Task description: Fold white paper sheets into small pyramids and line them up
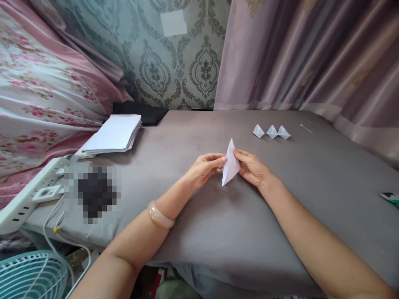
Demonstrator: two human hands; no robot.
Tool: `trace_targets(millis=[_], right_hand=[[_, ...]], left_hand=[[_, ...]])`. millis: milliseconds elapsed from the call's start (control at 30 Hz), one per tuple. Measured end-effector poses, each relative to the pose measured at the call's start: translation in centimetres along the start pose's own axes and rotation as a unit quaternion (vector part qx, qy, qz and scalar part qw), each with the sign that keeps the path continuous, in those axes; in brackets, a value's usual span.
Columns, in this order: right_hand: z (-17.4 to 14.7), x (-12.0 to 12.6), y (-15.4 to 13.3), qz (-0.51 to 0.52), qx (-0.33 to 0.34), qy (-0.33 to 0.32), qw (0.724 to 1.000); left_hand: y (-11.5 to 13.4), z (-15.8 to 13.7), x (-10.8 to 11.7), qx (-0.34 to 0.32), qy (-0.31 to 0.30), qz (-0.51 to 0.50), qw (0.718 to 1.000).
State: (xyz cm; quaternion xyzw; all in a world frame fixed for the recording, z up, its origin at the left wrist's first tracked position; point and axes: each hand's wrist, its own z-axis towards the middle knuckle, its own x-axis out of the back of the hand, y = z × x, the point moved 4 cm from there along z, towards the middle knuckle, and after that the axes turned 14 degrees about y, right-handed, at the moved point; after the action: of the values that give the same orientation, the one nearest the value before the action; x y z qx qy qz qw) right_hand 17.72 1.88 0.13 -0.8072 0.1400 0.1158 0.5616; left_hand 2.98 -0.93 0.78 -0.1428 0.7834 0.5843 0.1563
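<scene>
A paper stack lies left. The left hand pinches a folded paper between both hands above grey cloth, long axis near upright, top leaning right. The right hand grasps its right edge, equally near. Farther right: three paper shapes.
</scene>
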Motion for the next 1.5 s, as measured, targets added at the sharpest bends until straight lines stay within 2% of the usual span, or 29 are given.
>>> trace_targets(millis=[133, 267, 333, 533, 600, 633, 700, 767, 833, 967, 1067, 1133, 1167, 1233, 1333, 1400, 1500], right_hand=[[-0.1, 0.0, -0.2, 0.006, -0.001, -0.010, 1.000], [-0.2, 0.1, -0.5, -0.009, 0.023, 0.022, 0.999], [-0.3, 0.1, -0.6, -0.022, 0.052, 0.030, 0.998], [-0.3, 0.2, -0.8, -0.065, 0.126, 0.043, 0.989], [-0.4, 0.0, -1.0, -0.099, 0.165, 0.042, 0.981], [-0.6, -0.1, -1.2, -0.123, 0.195, 0.046, 0.972], [-1.1, -0.4, -1.5, -0.184, 0.278, 0.072, 0.940], [-2.0, -0.8, -1.7, -0.252, 0.363, 0.106, 0.891], [-3.0, -1.4, -1.4, -0.317, 0.416, 0.128, 0.843], [-4.5, -2.4, -0.6, -0.419, 0.456, 0.157, 0.769], [-4.7, -2.4, -0.6, -0.454, 0.467, 0.177, 0.737], [-4.6, -2.2, -0.6, -0.462, 0.475, 0.179, 0.728], [-4.5, -2.2, -0.7, -0.460, 0.482, 0.175, 0.725], [-4.5, -2.2, -0.6, -0.448, 0.501, 0.165, 0.722], [-4.9, -2.5, -0.6, -0.436, 0.530, 0.149, 0.712], [-5.1, -2.6, -0.6, -0.449, 0.542, 0.146, 0.695], [-5.2, -2.5, -1.0, -0.487, 0.544, 0.142, 0.669]], left_hand=[[0.0, -0.2, -0.2, -0.013, -0.005, 0.027, 1.000], [0.0, -0.2, 0.0, -0.067, 0.053, 0.098, 0.991], [-0.2, -0.1, 0.0, -0.071, 0.060, 0.119, 0.989], [-1.0, 0.3, -0.2, -0.056, 0.019, 0.151, 0.987], [-1.1, 0.3, -0.2, -0.071, 0.005, 0.169, 0.983], [-1.0, 0.3, -0.1, -0.095, 0.013, 0.183, 0.978], [-0.3, 0.1, 0.3, -0.180, 0.070, 0.234, 0.953], [0.5, -0.2, 0.8, -0.273, 0.154, 0.301, 0.901], [1.0, -0.5, 1.0, -0.325, 0.203, 0.360, 0.850], [1.0, -0.8, 0.8, -0.379, 0.205, 0.410, 0.804], [1.1, -1.1, 0.5, -0.416, 0.210, 0.407, 0.786], [1.1, -1.2, 0.5, -0.412, 0.219, 0.391, 0.794], [1.2, -1.1, 0.6, -0.397, 0.223, 0.376, 0.807], [1.0, -0.7, 0.8, -0.347, 0.215, 0.325, 0.853], [0.6, 0.0, 0.7, -0.260, 0.151, 0.220, 0.928], [0.5, 0.2, 0.6, -0.208, 0.114, 0.160, 0.958], [0.5, 0.4, 0.6, -0.135, 0.101, 0.089, 0.982]])
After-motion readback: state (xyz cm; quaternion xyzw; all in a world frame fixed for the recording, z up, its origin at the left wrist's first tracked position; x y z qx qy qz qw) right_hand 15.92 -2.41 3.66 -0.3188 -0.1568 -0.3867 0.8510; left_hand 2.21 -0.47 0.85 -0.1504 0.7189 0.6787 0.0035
